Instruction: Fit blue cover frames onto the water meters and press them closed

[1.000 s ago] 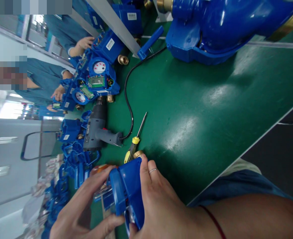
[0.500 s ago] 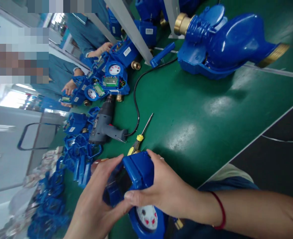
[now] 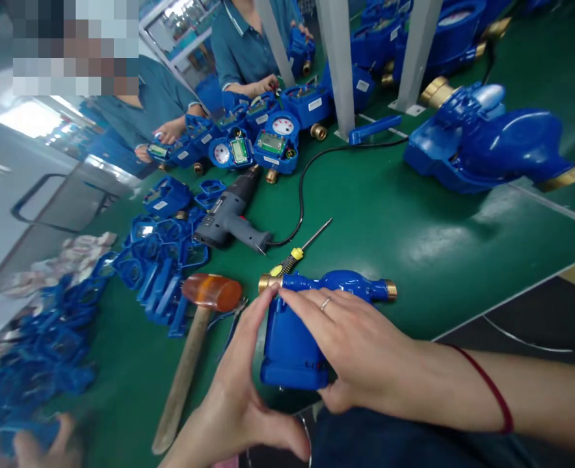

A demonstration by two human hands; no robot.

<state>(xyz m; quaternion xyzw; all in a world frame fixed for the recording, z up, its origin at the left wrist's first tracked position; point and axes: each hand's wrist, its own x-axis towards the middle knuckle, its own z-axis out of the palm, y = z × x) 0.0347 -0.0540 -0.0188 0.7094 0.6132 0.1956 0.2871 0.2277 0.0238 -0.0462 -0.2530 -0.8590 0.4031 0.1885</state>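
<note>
Both hands are on a blue water meter that lies at the near edge of the green bench, its brass-tipped pipe ends pointing left and right. The right hand lies spread over the meter's top and near side, fingers long and flat, thumb tucked under the box end; the left hand presses in from the left, fingertips on the upper corner by the brass end. To handle it well, the grip should probably stay broad and even, with the palms steadying the box so it cannot roll on its round pipe, and the fingers kept off the threads. Just left of the meter lies a mallet with an orange head and a wooden handle, and beyond it a yellow-handled screwdriver and a grey power driver with a black cord. A larger blue meter body rests far right. The dial face of the held meter is out of sight under the right hand, and the lower left corner is blurred, showing only a vague hand and blue parts.
</note>
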